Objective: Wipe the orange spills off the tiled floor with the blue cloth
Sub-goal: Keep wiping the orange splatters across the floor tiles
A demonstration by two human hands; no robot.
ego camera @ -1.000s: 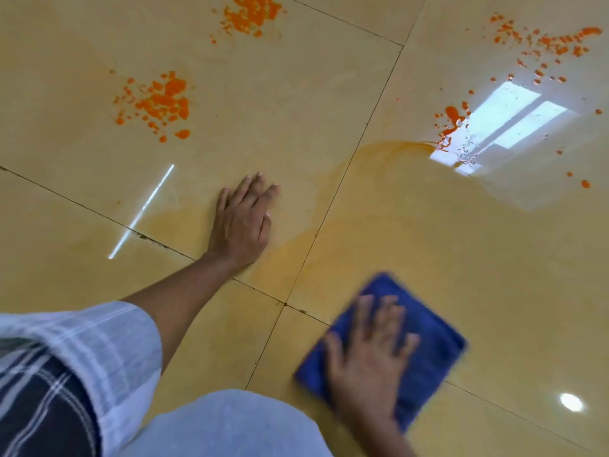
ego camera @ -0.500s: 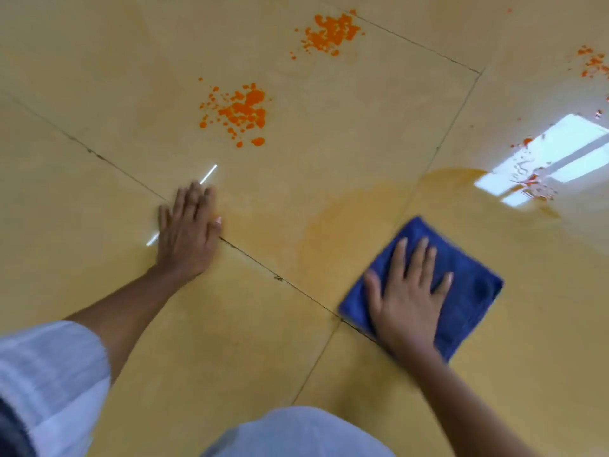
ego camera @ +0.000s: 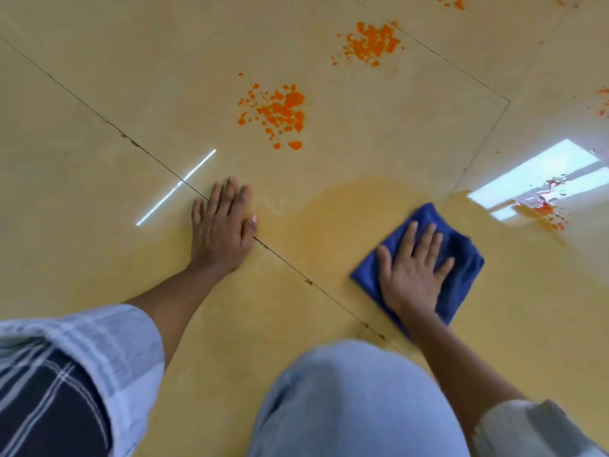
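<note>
The right hand (ego camera: 412, 275) presses flat, fingers straight, on the blue cloth (ego camera: 458, 258); left of the cloth, the left hand (ego camera: 222, 229) lies flat on the floor (ego camera: 99, 225), holding nothing.

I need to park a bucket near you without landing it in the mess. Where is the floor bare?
Bare tile lies left of the left hand, beyond the grout line. Ahead is crowded: orange spills past the left hand's fingertips, a wet orange smear between the hands, more spill right of the blue cloth under the right hand.
</note>
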